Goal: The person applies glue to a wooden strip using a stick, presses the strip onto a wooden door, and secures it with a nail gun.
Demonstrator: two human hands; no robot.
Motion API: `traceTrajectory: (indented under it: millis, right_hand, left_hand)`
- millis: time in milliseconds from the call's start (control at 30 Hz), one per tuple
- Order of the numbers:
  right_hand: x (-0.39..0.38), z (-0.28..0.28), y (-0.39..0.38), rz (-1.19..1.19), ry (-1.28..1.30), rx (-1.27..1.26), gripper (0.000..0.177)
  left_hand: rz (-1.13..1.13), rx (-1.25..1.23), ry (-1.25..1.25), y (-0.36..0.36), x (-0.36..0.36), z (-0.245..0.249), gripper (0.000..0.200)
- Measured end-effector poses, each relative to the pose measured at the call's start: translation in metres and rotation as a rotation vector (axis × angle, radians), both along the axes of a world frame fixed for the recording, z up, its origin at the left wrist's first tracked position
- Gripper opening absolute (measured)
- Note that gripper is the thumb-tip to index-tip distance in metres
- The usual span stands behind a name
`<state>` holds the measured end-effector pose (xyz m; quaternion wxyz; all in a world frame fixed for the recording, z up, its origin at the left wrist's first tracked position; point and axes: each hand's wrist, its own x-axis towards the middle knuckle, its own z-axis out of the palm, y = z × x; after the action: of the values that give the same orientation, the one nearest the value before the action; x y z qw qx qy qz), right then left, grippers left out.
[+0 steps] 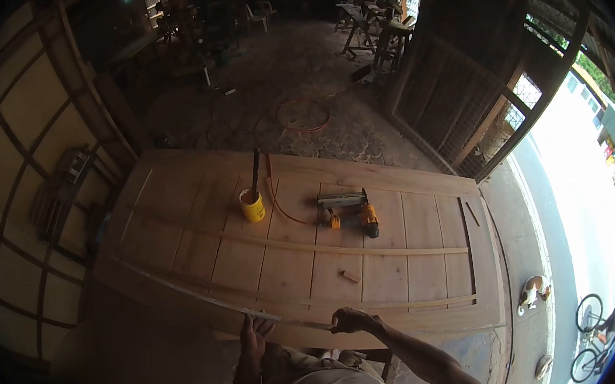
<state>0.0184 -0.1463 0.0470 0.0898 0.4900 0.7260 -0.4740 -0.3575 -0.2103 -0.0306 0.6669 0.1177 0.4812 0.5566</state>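
Note:
A long thin wooden strip (207, 298) slants along the near edge of a large wooden panel (365, 179), like a door laid flat. My right hand (353, 320) is closed round the strip's right end. My left hand (255, 333) holds the strip further left, thumb up and fingers partly stretched beneath it. On the panel stand a yellow tub (252, 206) with a dark stick-like tool in it and an orange-and-black nail gun (354, 210) lying on its side. A small wood offcut (350, 276) lies nearer to me.
A reddish air hose (271, 184) runs from the nail gun over the panel's far edge to a coil (304, 115) on the floor. Framed panelling (19, 157) rises at left. Outside at right are a dog (533, 292) and a bicycle (594, 338) by the road.

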Motion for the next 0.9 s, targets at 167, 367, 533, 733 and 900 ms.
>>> traceTrajectory:
  millis: [167, 367, 533, 733, 900]
  right_hand:
    - [0.031, -0.006, 0.038, -0.025, 0.119, -0.104, 0.039]
    - [0.046, 0.029, 0.074, -0.048, 0.153, -0.267, 0.034]
    - [0.048, 0.039, 0.052, -0.153, 0.063, 0.212, 0.055]
    - [0.032, 0.074, -0.004, -0.012, -0.119, 0.982, 0.061]
    - [0.053, 0.043, -0.004, 0.04, -0.184, 1.13, 0.057]
  left_hand:
    - [0.021, 0.082, 0.005, 0.035, 0.017, 0.039, 0.073]
    - [0.108, -0.008, 0.075, 0.081, 0.046, 0.056, 0.063]
    - [0.212, -0.08, 0.203, 0.089, 0.051, 0.066, 0.061]
    - [0.292, -0.107, 0.342, 0.118, 0.042, 0.064, 0.047]
    - [0.309, -0.21, 0.347, 0.139, 0.042, 0.074, 0.045]
